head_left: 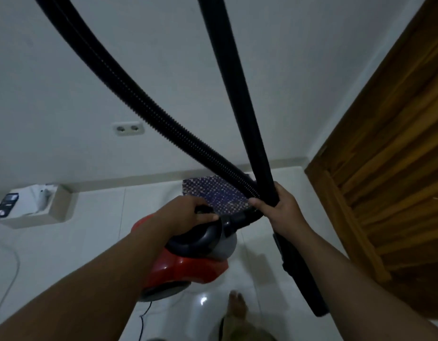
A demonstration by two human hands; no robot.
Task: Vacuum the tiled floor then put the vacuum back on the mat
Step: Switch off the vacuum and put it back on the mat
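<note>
A red and grey canister vacuum (186,264) hangs above the white tiled floor (97,237), carried by its black top handle in my left hand (188,212). My right hand (277,210) grips the smooth black wand (240,94) together with the ribbed black hose (129,87); both rise past the top of the view. The wand's lower end (301,274) slants down to the right. A blue checked mat (218,193) lies on the floor by the wall, just beyond both hands.
A wooden door (385,156) stands at the right. A double wall socket (128,128) sits low on the white wall. A white box with a device (33,205) rests at the left. The power cord (144,318) trails below; my bare foot (236,303) stands nearby.
</note>
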